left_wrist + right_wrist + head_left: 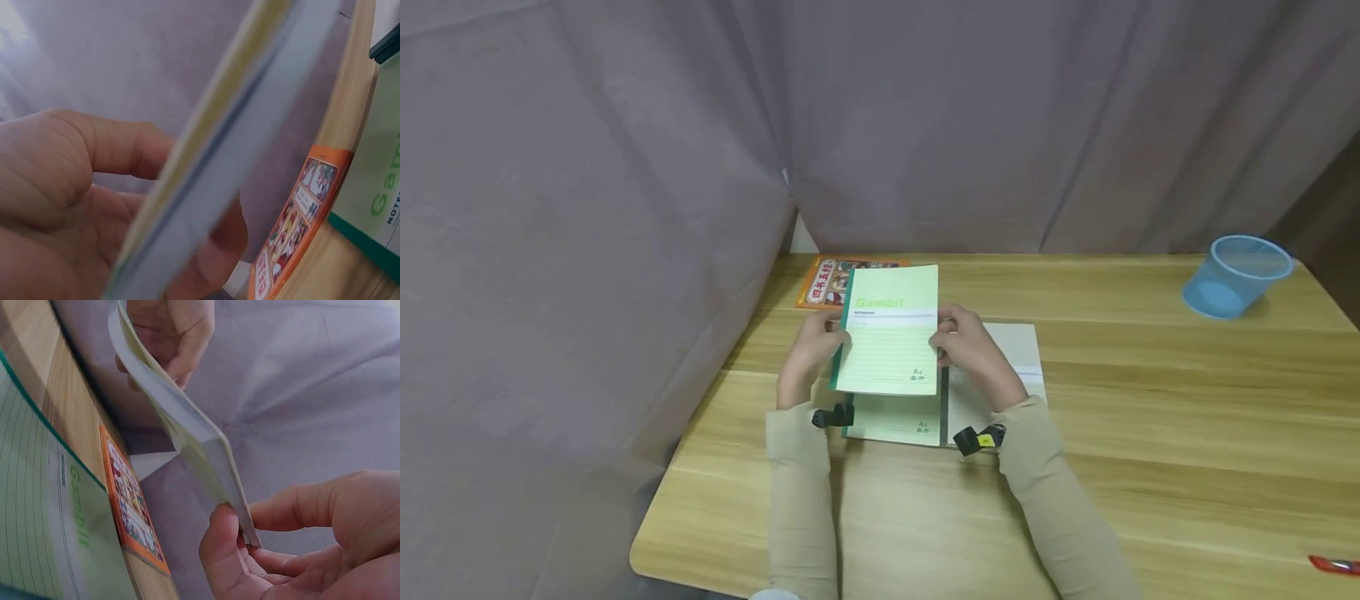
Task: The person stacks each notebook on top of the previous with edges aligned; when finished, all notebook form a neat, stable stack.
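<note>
A light green notebook [891, 350] with a darker green spine is held up in the air between both hands. My left hand [805, 354] pinches its left edge, thumb on the cover. At the opposite edge, my right hand [977, 350] pinches it between thumb and fingers. From the right wrist view the held notebook [194, 434] shows its page edges and looks slightly bent. Beneath it, a second green notebook [891, 417] lies on the table, partly covered from sight. Beside that lies a pale grey notebook [1018, 346] with a dark spine, partly hidden by my right hand.
An orange picture-covered book [823, 283] lies at the back left, partly behind the held notebook. A blue mesh basket [1232, 283] stands at the back right of the wooden table [1150, 400]. A red object [1333, 565] sits at the right edge. Grey curtains hang behind and left.
</note>
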Motion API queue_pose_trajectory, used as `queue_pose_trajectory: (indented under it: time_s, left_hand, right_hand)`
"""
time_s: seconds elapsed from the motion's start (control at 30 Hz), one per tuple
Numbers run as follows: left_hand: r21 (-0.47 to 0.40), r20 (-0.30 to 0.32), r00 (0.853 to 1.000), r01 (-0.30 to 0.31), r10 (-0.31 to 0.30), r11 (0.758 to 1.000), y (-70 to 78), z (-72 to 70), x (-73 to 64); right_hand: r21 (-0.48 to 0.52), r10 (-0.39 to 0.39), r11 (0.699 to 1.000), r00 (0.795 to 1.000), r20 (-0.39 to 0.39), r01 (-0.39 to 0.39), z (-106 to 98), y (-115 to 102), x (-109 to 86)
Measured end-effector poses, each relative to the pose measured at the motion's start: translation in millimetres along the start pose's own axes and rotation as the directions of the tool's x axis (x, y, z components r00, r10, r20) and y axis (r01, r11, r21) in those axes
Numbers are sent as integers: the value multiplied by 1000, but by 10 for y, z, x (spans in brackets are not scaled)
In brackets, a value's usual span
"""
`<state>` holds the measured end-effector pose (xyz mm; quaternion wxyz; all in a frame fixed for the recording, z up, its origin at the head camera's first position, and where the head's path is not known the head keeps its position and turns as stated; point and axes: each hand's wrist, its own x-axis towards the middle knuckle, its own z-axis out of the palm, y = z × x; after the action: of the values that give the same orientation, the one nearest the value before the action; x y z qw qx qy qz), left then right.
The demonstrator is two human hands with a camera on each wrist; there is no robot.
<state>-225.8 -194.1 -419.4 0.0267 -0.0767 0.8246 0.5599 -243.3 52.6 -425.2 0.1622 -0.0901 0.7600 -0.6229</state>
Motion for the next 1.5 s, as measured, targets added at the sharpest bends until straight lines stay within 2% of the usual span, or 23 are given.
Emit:
queue_pose_trajectory:
  time_s: [0.17, 0.47, 0.8, 1.07, 1.37, 1.5]
  left_hand:
    - [-11, 40, 999, -25, 26, 1000, 36, 19, -25]
    - [-77, 91, 996, -16, 23, 997, 88, 97, 11]
    - [-11, 125, 991, -52, 53, 999, 171, 274, -1]
    - [-9, 150, 988, -36, 36, 999, 185, 405, -19]
    - [-10, 193, 975, -110, 110, 994, 286, 504, 20]
    - [-20, 223, 970, -98, 99, 995, 282, 550, 29]
  right_hand:
    - [0, 13, 1000, 1000, 5, -13, -66, 31, -26]
    - [-37, 16, 999, 1000, -23, -17, -215, 37, -78]
    - [-64, -7, 998, 1000, -28, 5, -408, 90, -219]
    - [-106, -13, 994, 1000, -10, 12, -563, 114, -271]
    - [-81, -8, 997, 1000, -4, 7, -757, 39, -335]
    - [-93, 4, 996, 1000, -1, -4, -778, 58, -367]
